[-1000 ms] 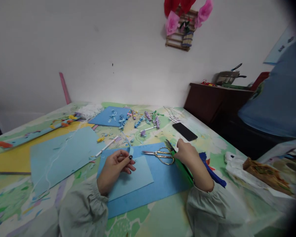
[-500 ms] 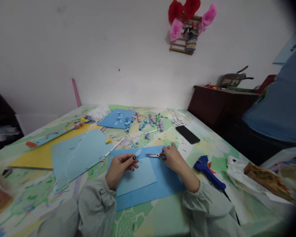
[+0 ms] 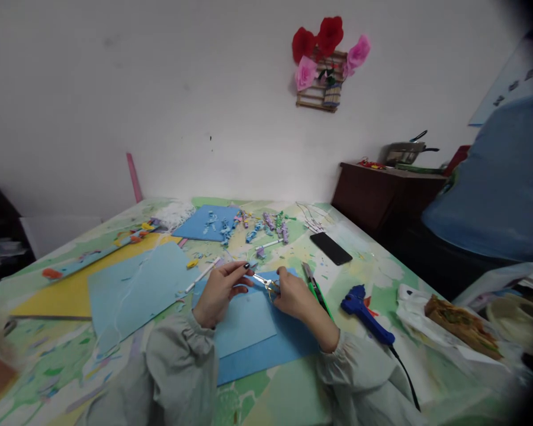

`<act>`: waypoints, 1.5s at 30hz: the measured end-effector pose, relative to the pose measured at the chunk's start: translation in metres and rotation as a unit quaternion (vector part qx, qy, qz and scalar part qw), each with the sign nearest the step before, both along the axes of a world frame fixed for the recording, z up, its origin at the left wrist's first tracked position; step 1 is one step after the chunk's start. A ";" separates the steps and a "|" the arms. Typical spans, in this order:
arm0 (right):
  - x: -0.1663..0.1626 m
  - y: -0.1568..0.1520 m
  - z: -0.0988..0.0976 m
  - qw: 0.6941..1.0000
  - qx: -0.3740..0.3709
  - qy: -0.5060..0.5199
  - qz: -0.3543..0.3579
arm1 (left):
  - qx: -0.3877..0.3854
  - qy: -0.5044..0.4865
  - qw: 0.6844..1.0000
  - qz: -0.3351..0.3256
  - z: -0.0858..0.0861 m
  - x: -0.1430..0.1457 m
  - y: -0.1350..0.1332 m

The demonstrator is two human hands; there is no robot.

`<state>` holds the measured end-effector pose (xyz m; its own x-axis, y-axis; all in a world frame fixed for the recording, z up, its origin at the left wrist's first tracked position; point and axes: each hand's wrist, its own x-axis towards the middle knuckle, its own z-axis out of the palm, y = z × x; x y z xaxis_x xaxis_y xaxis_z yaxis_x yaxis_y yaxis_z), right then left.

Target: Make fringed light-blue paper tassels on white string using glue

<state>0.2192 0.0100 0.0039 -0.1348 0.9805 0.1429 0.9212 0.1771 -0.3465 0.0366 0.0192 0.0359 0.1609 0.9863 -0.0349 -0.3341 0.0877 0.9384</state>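
Observation:
My left hand (image 3: 219,291) pinches a small light blue foam piece (image 3: 253,265) between thumb and fingers. My right hand (image 3: 294,294) is closed on the handles of small scissors (image 3: 263,280), whose blades reach left to the piece at my left fingertips. Whether the blades are cutting it cannot be made out. Below both hands a light blue sheet (image 3: 245,327) lies on a darker blue sheet (image 3: 288,350). A green utility knife (image 3: 316,289) rests just right of my right hand, partly hidden by the forearm.
A blue glue gun (image 3: 368,313) with a cord and a black phone (image 3: 331,248) lie to the right, near food in a wrapper (image 3: 462,326). Foam sheets (image 3: 137,290) and a white pen (image 3: 202,275) lie left; curled foam pieces (image 3: 269,222) are at the back. A person in blue (image 3: 493,189) is at right.
My right hand has moved left, bringing the scissors' blades to the piece in my left hand. The utility knife now shows more beside my right hand. The whole view has shifted slightly.

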 end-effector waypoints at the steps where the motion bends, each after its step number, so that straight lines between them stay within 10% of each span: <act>1: 0.001 0.001 0.001 1.000 0.005 0.023 -0.004 | 0.007 -0.009 1.000 -0.002 0.004 0.003 0.002; 17: -0.020 -0.003 -0.006 0.880 -0.106 0.461 0.037 | -0.004 -0.025 0.996 0.088 -0.023 -0.006 0.021; 45: -0.027 -0.013 -0.009 0.863 -0.127 0.484 0.074 | 0.016 -0.025 1.000 -0.012 -0.022 0.010 0.008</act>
